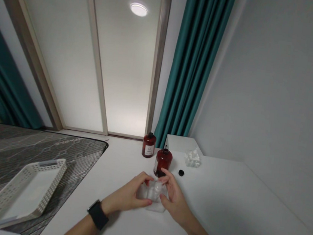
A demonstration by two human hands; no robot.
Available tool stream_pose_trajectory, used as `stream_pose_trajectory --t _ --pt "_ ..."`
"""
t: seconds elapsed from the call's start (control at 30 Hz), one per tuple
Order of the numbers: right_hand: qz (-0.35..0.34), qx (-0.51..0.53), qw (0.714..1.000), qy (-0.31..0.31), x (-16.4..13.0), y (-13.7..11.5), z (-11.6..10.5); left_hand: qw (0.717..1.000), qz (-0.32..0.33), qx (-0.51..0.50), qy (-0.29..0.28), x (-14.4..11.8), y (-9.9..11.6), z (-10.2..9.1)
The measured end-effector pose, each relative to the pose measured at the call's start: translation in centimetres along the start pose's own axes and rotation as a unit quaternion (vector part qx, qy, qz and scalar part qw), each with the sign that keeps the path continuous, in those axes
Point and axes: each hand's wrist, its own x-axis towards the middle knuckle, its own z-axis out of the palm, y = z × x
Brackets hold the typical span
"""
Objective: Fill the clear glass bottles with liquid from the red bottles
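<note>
A small clear container [155, 207] stands low over the white table between my two hands, and its exact kind is hard to make out. Curved round its left side is my left hand [130, 194], thumb in front and fingers behind; a dark watch [98, 215] is on that wrist. My right hand [174, 198] grips the right side, with the thumb near the front and one finger stretched toward a dark red bottle [164, 160]. This bottle has no wide cap on and is just behind the container. A round black cap [181, 172] lies to its right.
A second dark red bottle [148, 146] with a black top and white label stands further back. Beside the white box [180, 143] is a crumpled clear object [193, 158]. The white perforated basket [49, 192] sits left of the white table [219, 215].
</note>
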Motion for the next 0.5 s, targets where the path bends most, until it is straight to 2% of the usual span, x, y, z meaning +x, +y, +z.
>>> stream_pose_trajectory --t 0.13,0.3,0.4,0.5 --pt "0.015 0.022 0.999 -0.020 0.06 -0.35 -0.02 1.000 0.005 -0.005 -0.001 -0.01 0.11 -0.05" --pt "0.017 0.014 1.000 -0.010 -0.06 -0.31 -0.02 1.000 -0.002 -0.006 -0.001 0.10 0.17 -0.08" --pt "0.003 -0.007 0.999 -0.033 -0.18 -0.16 -0.02 1.000 0.002 -0.003 -0.001 0.12 0.08 -0.07" --pt "0.005 -0.010 1.000 -0.020 -0.17 -0.12 -0.09 1.000 0.005 -0.001 -0.003 0.04 -0.03 -0.06"
